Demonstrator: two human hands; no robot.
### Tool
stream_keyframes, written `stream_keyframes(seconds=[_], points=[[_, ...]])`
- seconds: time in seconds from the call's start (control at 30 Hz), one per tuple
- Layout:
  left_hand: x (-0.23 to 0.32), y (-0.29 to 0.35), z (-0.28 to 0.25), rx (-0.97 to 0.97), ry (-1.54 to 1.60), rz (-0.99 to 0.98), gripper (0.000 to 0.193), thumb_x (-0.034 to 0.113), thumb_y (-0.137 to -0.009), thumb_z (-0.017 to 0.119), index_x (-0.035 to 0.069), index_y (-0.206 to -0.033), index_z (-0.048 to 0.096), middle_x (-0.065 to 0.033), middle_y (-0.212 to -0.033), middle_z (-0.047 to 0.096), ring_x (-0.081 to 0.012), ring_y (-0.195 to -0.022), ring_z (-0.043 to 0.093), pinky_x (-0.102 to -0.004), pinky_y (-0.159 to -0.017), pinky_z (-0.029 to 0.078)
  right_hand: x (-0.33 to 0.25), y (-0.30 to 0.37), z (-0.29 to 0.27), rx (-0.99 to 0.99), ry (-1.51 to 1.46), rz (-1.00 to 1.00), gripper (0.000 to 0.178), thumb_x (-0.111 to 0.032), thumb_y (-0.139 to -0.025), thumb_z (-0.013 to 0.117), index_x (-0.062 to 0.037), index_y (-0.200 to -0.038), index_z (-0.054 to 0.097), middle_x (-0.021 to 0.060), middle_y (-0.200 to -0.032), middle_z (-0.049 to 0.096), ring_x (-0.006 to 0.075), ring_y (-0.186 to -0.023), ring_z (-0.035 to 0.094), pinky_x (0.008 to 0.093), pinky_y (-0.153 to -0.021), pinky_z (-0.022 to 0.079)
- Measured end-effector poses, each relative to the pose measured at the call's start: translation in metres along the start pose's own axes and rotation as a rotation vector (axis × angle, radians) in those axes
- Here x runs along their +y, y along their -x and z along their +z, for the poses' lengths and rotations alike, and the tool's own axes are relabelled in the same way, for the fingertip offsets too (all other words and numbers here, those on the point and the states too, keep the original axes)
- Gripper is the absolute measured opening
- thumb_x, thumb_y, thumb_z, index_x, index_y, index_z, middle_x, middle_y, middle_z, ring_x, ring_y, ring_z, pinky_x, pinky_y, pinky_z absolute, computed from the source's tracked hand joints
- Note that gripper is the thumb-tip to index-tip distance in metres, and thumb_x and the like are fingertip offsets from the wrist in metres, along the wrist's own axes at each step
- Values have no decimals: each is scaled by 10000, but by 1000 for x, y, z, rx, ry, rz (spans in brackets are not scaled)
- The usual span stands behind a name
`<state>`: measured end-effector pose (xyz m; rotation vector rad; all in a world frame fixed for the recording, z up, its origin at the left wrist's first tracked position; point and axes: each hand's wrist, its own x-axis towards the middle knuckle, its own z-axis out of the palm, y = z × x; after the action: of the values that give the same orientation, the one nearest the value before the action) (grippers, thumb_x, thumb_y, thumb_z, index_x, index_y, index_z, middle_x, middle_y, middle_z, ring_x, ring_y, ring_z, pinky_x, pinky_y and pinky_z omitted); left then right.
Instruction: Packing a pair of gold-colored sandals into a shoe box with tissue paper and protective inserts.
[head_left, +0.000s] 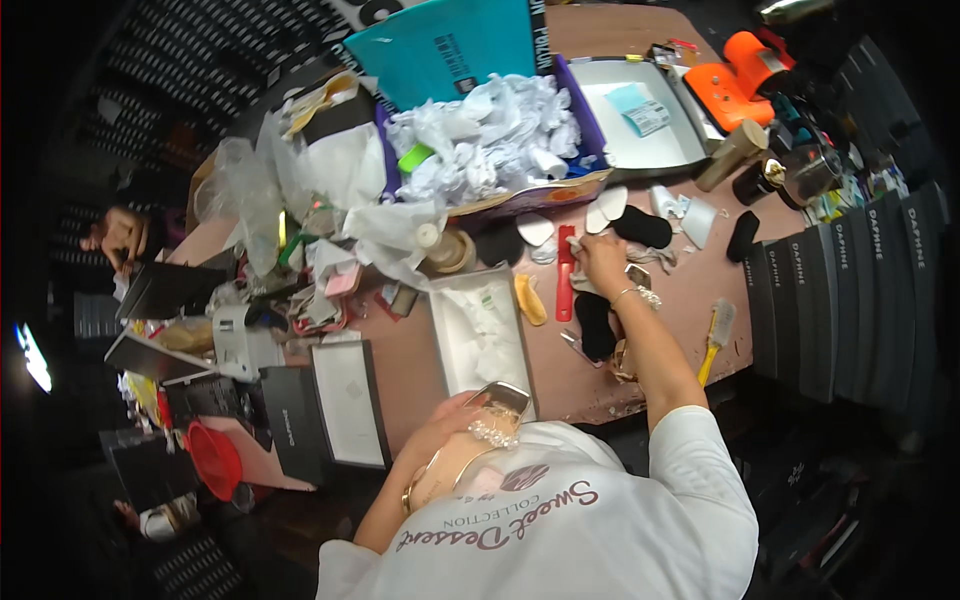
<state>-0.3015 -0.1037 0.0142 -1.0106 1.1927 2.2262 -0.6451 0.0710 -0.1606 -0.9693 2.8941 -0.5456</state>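
Note:
In front of my chest, my left hand (435, 430) is closed around a beige sandal (462, 458) with a clear-bead strap and a shiny dark end. My right hand (600, 262) is stretched over the table, fingers bent together at a small pale scrap; what they pinch is too small to make out. Just left of those fingers lies a long red tool (565, 275). Beside my right wrist sits another beaded sandal (648, 297), partly hidden by the arm. Black pads (595, 328) lie near the wrist, and a yellow-handled brush (716, 330) is farther right.
An open white shoebox (480, 330) stands between my arms, with a lidless box (350, 400) to its left. Behind is a purple box (590, 190) heaped with crumpled paper. An orange tape dispenser (735, 85) is at far right, above stacked dark boxes (840, 290). Another person (125, 235) is at far left.

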Motion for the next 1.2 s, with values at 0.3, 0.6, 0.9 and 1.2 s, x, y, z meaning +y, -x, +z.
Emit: stream_keyframes(seconds=[0.3,0.6,0.9,1.2], points=[[-16,10,-19,-109,112,-24,477,13,-867,597,-10,-1322,457,-115,-1124,640,-146,-963,650,-269,-845,523,-108,105,-137,-389,-1088,63,249,-49,-836,616,-2,-1079,642,23,-768,601,107,-654,548,250,-610,449],[-39,7,-33,-290,22,10,396,16,-854,608,-11,-1243,539,-82,-1061,667,-118,-913,644,-254,-810,519,-191,221,-153,-313,-179,-738,289,-150,-806,577,-49,-1063,661,53,-1001,575,198,-992,528,349,-815,384],[-45,20,-26,-287,-93,47,388,8,-812,614,-26,-1197,576,-67,-1068,663,-110,-929,632,-250,-826,505,-209,214,-147,-276,-124,-858,325,-192,-820,570,-66,-1107,653,32,-924,529,190,-954,502,359,-828,362],[-40,34,-14,-265,-87,59,450,11,-792,630,-35,-1232,550,-95,-1096,657,-126,-962,633,-255,-856,500,-202,211,-147,-296,-148,-780,232,-191,-783,611,-159,-997,696,30,-929,551,208,-935,496,374,-827,322]])
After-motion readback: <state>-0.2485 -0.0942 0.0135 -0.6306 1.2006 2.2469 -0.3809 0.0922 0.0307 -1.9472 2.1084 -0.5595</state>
